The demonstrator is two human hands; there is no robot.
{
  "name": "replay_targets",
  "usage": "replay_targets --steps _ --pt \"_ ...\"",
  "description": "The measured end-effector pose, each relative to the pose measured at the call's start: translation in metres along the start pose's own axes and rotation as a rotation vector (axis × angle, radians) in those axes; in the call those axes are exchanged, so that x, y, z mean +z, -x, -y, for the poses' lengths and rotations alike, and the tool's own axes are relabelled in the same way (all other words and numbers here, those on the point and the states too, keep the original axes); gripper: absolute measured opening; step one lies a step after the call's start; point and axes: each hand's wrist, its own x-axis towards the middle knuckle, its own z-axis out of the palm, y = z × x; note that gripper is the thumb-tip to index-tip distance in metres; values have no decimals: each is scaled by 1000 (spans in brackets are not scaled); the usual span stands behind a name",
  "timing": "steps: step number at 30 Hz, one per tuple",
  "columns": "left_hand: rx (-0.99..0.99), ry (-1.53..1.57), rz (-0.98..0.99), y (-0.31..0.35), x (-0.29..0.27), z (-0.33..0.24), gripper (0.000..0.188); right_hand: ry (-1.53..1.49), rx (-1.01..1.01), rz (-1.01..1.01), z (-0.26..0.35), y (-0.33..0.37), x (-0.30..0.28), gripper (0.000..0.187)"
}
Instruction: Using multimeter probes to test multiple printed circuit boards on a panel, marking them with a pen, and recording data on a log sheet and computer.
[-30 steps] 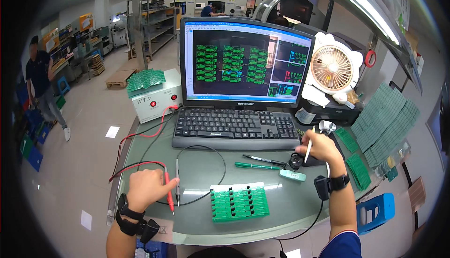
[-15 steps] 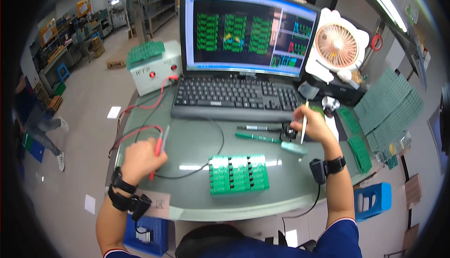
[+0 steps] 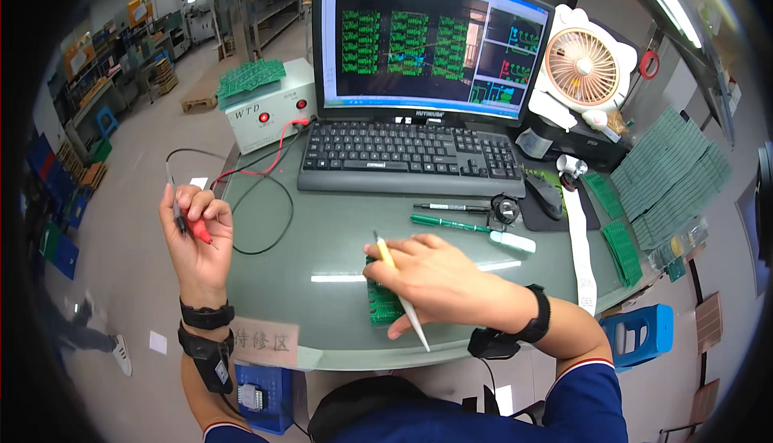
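My left hand [image 3: 201,254] is raised over the table's left side, palm turned up. Its fingers are curled around a red test probe [image 3: 199,227] and a dark grey test probe [image 3: 171,193]. A green circuit board panel [image 3: 382,304] lies on the table, mostly covered by my right hand [image 3: 443,282]. Between that hand's fingers a slim white-and-yellow pen-shaped tool [image 3: 411,314] is held, slanting toward me. The right fingers and thumb are spread across the board; whether they grip its edges is hidden.
A keyboard [image 3: 415,157] and a monitor [image 3: 415,49] stand behind. The probe leads run to a white box [image 3: 270,113] at back left. Pens [image 3: 451,223], a mouse [image 3: 543,196], a fan [image 3: 581,69] and stacked green boards [image 3: 672,173] are to the right.
My right hand has come left and nearer, from beside the keyboard onto the board. My left hand has moved left and turned palm up, still holding the probes.
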Motion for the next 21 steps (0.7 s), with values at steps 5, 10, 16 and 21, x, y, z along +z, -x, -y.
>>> replay_targets --steps 5,10,16,21 --pt "33 12 -38 11 29 17 29 41 79 220 10 -1 -18 66" --pt "-227 -396 220 19 17 11 35 -297 50 -280 -2 16 -66 51" --pt "-255 -652 191 19 31 37 34 -655 143 -350 -36 48 -27 56" --pt "-366 -697 418 17 32 49 31 -361 156 -73 -43 69 -16 58"
